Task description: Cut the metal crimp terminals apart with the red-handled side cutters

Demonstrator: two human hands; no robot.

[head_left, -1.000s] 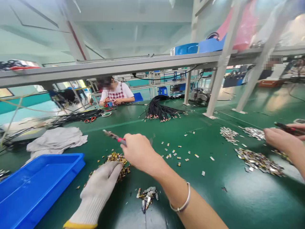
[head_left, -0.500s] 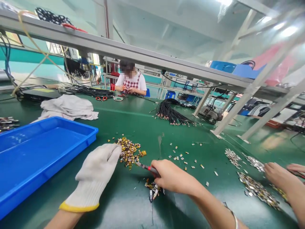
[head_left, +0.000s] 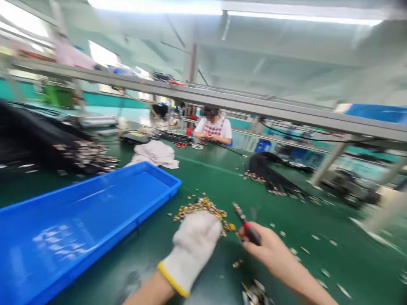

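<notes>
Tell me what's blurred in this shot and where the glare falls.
In the head view, motion blur smears the whole frame, worst on the black cable bundle at left; the ceiling strip lights burn out white; pale reflections sit on the floor of the blue plastic tray.

Head-worn camera looks forward and down across the green workbench [head_left: 203,180].

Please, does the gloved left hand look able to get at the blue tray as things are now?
Probably yes: the left hand is close beside the blue tray, with only green bench between them.
</notes>
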